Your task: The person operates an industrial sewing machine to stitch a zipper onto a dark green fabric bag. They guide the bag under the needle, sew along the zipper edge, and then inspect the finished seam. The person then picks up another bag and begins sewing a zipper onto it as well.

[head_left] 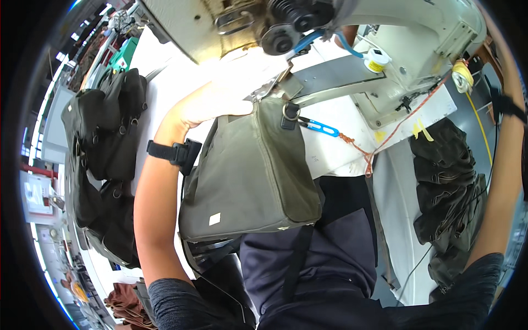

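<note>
A dark olive fabric bag hangs over the table's near edge in front of me, its upper edge under the head of a sewing machine. My left hand holds the bag's upper edge beside the presser foot, thumb stretched along the fabric. Glare from the lamp washes out its other fingers. A metal ring sits on a tab at the bag's upper right corner. Close by lies a blue-handled small tool tied to an orange cord. My right forearm reaches up along the right side; its hand is outside the picture.
Dark bags are piled left on the white table. More dark bags hang or lie at the right. A small white bottle and a yellow thread bundle are by the machine. Reddish-brown pieces lie at lower left.
</note>
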`<move>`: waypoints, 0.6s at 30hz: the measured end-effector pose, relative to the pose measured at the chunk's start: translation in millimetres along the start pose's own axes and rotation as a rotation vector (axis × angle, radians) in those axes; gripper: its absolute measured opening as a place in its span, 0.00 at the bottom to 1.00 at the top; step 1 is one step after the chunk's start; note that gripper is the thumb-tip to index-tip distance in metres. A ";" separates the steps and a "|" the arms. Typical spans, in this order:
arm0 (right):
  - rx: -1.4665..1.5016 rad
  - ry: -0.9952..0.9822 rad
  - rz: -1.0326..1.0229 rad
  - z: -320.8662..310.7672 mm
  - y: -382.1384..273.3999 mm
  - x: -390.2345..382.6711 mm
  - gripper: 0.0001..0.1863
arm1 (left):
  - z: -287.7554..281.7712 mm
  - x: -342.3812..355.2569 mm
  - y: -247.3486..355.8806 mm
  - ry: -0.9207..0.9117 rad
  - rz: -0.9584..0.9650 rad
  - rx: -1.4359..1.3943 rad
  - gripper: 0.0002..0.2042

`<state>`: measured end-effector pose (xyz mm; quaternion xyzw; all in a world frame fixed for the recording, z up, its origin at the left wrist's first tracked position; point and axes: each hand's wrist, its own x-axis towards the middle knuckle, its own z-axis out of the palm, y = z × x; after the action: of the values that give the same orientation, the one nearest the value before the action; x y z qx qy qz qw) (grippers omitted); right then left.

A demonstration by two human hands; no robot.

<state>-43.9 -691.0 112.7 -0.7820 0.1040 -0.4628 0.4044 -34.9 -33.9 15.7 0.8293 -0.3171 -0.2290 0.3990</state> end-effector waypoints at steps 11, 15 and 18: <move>0.263 0.292 0.048 37.2 -34.4 -60.7 0.31 | -7.4 12.3 -33.4 0.004 0.025 -0.123 0.20; 0.267 0.278 0.025 45.1 -26.8 -61.1 0.27 | -1.6 -0.5 -29.6 0.068 0.106 -0.149 0.18; -0.041 0.310 -0.239 12.3 -50.2 -82.1 0.23 | 3.8 -0.2 -38.6 0.053 0.121 -0.231 0.18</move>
<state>-89.7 -607.6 93.7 -0.7164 0.0806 -0.6201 0.3094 -24.1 -17.1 -17.6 0.7628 -0.3275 -0.2176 0.5134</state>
